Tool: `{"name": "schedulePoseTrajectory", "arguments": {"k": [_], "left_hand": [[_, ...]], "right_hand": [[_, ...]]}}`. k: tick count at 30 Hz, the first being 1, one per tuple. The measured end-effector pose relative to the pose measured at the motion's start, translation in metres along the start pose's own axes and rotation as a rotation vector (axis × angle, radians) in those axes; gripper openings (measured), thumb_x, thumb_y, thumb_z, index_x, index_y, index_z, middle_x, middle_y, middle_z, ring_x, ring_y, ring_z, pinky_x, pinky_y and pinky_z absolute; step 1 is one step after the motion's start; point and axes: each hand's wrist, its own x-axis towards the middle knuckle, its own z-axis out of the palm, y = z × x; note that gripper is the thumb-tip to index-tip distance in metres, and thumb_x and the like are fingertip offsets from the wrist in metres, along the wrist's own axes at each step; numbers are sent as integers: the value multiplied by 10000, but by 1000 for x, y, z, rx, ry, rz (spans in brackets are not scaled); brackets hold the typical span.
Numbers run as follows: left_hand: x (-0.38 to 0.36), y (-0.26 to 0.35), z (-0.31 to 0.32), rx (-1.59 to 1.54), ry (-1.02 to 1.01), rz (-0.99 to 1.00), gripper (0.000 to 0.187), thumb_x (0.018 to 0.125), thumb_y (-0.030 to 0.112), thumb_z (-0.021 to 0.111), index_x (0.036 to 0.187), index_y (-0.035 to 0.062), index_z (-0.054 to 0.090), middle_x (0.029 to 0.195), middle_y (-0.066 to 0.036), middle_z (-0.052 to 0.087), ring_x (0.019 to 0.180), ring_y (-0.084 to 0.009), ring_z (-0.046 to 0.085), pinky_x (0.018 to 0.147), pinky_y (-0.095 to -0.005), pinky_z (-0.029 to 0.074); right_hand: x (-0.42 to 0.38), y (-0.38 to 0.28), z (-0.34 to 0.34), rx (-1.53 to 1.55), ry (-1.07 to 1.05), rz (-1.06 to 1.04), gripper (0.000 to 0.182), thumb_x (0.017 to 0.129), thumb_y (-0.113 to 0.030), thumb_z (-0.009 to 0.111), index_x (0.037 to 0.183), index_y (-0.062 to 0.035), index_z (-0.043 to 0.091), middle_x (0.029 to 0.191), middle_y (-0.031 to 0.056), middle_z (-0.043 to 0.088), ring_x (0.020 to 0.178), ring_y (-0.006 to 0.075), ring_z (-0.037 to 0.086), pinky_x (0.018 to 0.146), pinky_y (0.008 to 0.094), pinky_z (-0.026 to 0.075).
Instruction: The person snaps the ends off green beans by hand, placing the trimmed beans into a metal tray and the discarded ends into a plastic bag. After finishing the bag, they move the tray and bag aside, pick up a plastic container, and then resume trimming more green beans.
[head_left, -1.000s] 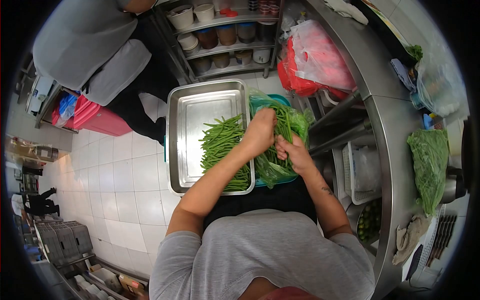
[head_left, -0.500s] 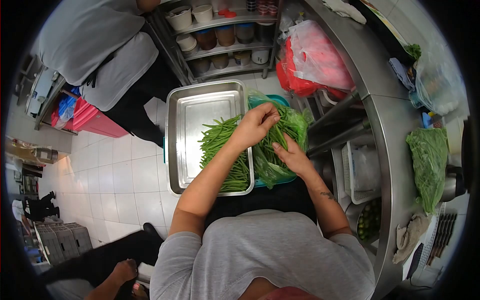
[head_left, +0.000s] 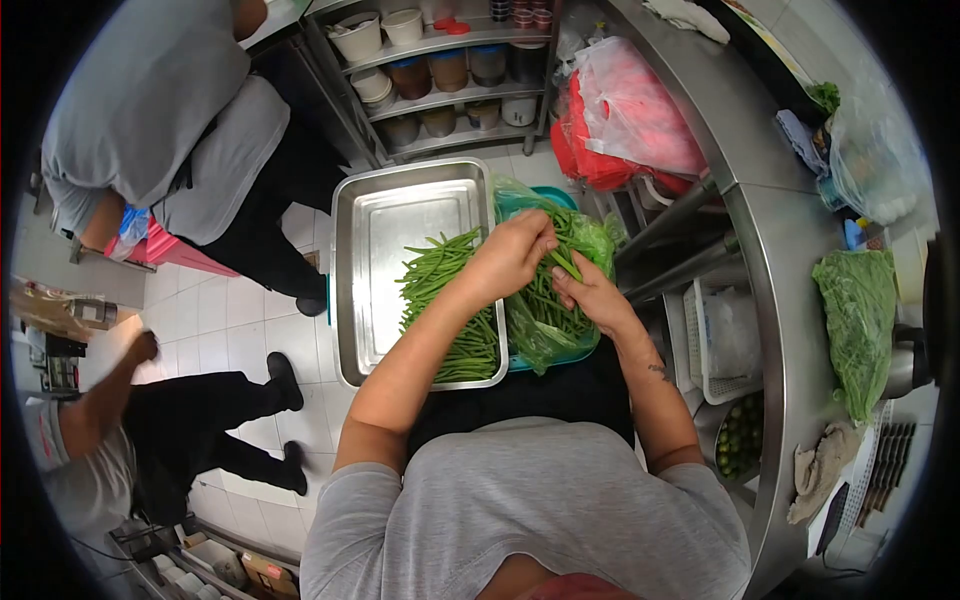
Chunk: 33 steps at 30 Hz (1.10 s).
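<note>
Left hand (head_left: pixel 510 252) and right hand (head_left: pixel 598 298) just apart, each pinching green beans (head_left: pixel 564 262) between thumb and fingers over the bag (head_left: pixel 548 346); exact grip partly hidden. More beans in the open bag, which sits in a teal tub (head_left: pixel 556 196), and a pile (head_left: pixel 475 350) in the right part of the metal tray (head_left: pixel 385 240).

To handle well, I'd say: few beans at once, tips lined up, short light pinch near the ends, wrists low; a hard squeeze could crush or snap them unevenly. Loose bag plastic could snag fingers.

Tray's raised right rim runs under the left forearm, so lift over it. Room looks best over the tray's left part. Co-worker's shoe (head_left: pixel 312 304) is near the tray's left edge; table (head_left: pixel 790 300) and basket (head_left: pixel 722 345) limit the right elbow.
</note>
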Motion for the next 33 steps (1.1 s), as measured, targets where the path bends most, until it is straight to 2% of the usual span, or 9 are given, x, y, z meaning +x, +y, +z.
{"name": "schedulePoseTrajectory", "arguments": {"k": [5,8,9,13,17,20,25,28,33], "left_hand": [[4,2,30,366,351,203,80,806,-4,550,846,-40,491,809,-209,504,757,-401,506,676,-469,408],[13,-27,33,271,553,-84,120,814,-8,552,896,-31,466,827,-213,517,773,-395,518,681,-437,426],[17,-35,24,26,505,-373,101,836,2,533,912,-22,472,834,-205,524,767,-344,545,674,-398,441],[7,-46,21,-130,488,-253,100,906,79,493,969,12,532,799,-48,562,730,-127,518,654,-286,444],[-10,-38,14,-294,36,-457,175,931,164,507,916,1,570,788,-26,566,724,-108,505,652,-250,426],[-23,-25,17,-456,-134,-478,202,939,192,512,908,1,572,777,-15,565,707,-100,497,652,-253,424],[-37,-31,33,-388,-22,-370,172,893,155,572,875,-16,575,666,-79,546,629,-159,520,599,-322,429],[-38,-25,31,-278,1,-350,156,912,132,549,851,-9,577,723,-33,560,661,-102,488,614,-269,421],[-31,-16,35,55,318,-150,115,865,83,562,809,-17,573,712,-145,579,620,-223,553,576,-345,430]], "right_hand": [[10,6,4,107,-156,33,231,949,-229,537,1070,-48,460,717,-9,436,593,71,406,541,225,368],[8,4,9,222,-175,26,216,947,-230,535,1033,-42,471,722,1,436,609,94,422,564,249,383],[8,3,8,309,-173,29,194,950,-209,525,1036,-41,478,734,4,440,620,107,432,586,257,390],[15,-1,-7,673,-59,-43,162,928,-123,523,1054,-24,497,794,36,488,735,177,518,726,328,454],[25,2,-21,827,-20,-162,181,903,-85,540,1069,-23,504,917,82,533,926,244,558,904,404,459],[27,1,-24,805,3,-181,169,900,-90,551,1060,-52,512,938,91,574,968,263,585,892,403,468],[27,2,-26,787,-6,-215,171,910,-104,543,1070,-56,510,964,100,570,1015,271,570,924,426,457],[27,0,-22,747,-9,-223,170,920,-119,535,1078,-62,510,1001,115,583,1059,276,557,941,430,447],[25,-5,-9,692,-68,-238,149,929,-130,532,1068,-83,504,1143,178,587,1083,283,561,952,420,431]]}}
